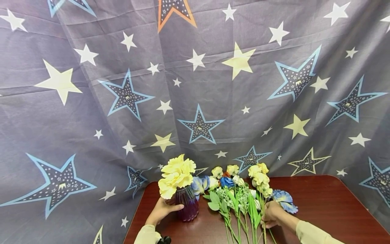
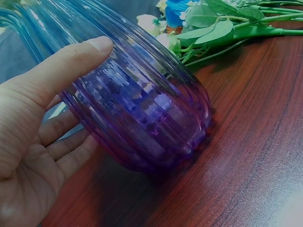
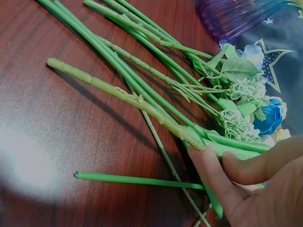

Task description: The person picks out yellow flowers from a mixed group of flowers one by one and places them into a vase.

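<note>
My left hand (image 1: 164, 210) holds a ribbed glass vase (image 1: 188, 207), blue at the top and purple at the base, with the thumb across its side. Large yellow blooms (image 1: 177, 176) fill the vase's mouth. In the left wrist view the vase (image 2: 151, 113) stands on the wooden table, fingers behind it. To the right, my right hand (image 1: 272, 214) pinches the stem of a pale yellow flower spray (image 1: 261, 179). Close up, this thick yellow-green stem (image 3: 113, 93) runs above other stems, its cut end free. Part of the grip is hidden by the hand itself.
Between the hands lie several artificial flowers with green stems (image 1: 239, 227), among them a blue rose (image 1: 226, 182). One blue iris-like bloom (image 1: 284, 200) lies beyond the right hand. A star-patterned cloth (image 1: 213, 91) hangs behind the reddish-brown table (image 1: 320, 203).
</note>
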`<state>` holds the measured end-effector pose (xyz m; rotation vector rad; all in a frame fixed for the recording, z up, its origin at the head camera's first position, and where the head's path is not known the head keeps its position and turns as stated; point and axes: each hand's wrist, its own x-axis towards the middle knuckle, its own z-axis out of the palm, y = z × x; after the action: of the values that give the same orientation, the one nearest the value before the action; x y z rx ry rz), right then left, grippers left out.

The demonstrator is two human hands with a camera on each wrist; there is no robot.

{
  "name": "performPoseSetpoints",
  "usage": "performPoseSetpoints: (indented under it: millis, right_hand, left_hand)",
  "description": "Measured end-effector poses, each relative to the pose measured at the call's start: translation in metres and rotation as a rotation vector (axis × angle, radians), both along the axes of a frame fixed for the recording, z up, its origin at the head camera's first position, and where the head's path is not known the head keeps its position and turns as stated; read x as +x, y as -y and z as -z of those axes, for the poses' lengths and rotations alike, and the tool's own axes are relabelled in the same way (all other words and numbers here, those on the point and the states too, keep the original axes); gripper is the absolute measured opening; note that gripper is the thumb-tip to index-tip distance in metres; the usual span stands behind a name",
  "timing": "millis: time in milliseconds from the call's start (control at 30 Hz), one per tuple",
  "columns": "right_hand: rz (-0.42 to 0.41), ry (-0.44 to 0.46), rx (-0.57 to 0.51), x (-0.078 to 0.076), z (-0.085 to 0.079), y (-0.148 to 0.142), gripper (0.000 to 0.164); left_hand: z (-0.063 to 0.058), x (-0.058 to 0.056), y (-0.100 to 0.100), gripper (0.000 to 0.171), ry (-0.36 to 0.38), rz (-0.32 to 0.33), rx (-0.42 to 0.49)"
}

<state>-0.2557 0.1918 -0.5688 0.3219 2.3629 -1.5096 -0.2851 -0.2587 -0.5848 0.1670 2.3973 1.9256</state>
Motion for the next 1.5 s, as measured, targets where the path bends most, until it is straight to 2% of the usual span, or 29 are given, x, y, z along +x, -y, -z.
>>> performPoseSetpoints:
  millis: [200,400,567,633,800,1000,1133,1200,1400,1500]
  right_hand:
    - [0.012,-0.022,-0.024,0.005,-0.005,0.001,0.039]
    - [0.03,-0.072,-0.073,0.005,-0.012,0.003,0.034]
    - [0.021,-0.084,-0.046,0.005,-0.021,0.003,0.038]
    - [0.024,-0.093,-0.039,0.005,-0.024,0.003,0.038]
    - [0.017,-0.175,-0.038,0.006,-0.03,0.005,0.033]
    - [-0.025,-0.309,0.137,0.005,-0.042,0.008,0.029]
    - [-0.046,-0.361,0.166,0.004,-0.048,0.009,0.026]
    - [-0.054,-0.368,0.161,0.005,-0.05,0.009,0.025]
    - [-0.054,-0.367,0.157,0.002,-0.054,0.008,0.024]
    - [-0.053,-0.364,0.163,0.0,-0.055,0.007,0.024]
  left_hand:
    - [0.002,0.001,-0.001,0.082,-0.005,0.003,-0.005]
    - [0.003,0.001,0.0,0.083,-0.001,0.004,0.003]
    - [-0.014,0.009,-0.004,0.081,0.01,0.02,0.01]
    - [-0.012,0.008,-0.003,0.081,0.007,0.018,0.003]
    - [0.005,-0.001,0.002,0.083,0.005,-0.003,-0.004]
    - [-0.015,0.008,-0.004,0.083,0.015,0.009,0.006]
    - [-0.023,0.011,-0.006,0.082,0.018,0.02,-0.002]
    - [-0.021,0.01,-0.005,0.082,0.015,0.018,-0.005]
    - [-0.003,0.0,0.0,0.084,0.016,0.0,0.0]
    - [0.001,-0.002,0.001,0.084,0.015,-0.005,-0.004]
